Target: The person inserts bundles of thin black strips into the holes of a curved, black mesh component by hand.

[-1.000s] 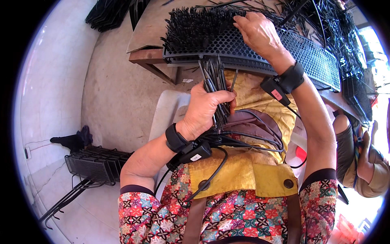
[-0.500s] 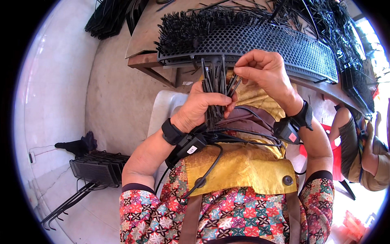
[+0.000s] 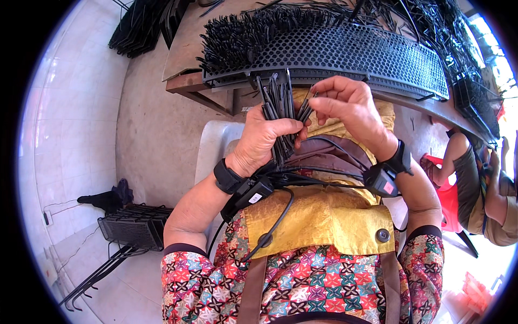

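Observation:
My left hand (image 3: 253,141) is wrapped round a bundle of thin black strips (image 3: 279,100), whose ends fan out above the thumb. To its right, my right hand (image 3: 349,107) has thumb and forefinger pinched at the upper tips of a few strips that lean out of the bundle. How many strips the pinch takes is too small to tell. Just beyond both hands lies a black perforated rack (image 3: 356,51) with rows of round holes. Many similar strips (image 3: 237,40) stand upright, packed into its left part.
The rack rests on a wooden table (image 3: 186,51), with loose black strips heaped at its far right (image 3: 448,48). Stacked black racks (image 3: 135,227) stand on the floor at left. Another person (image 3: 469,167) sits at right. Cables (image 3: 324,181) cross my lap.
My left hand and the bundle have shifted slightly, and the bundle tilts more to the left. My right hand has dropped a little and stays pinched at the strips' tips.

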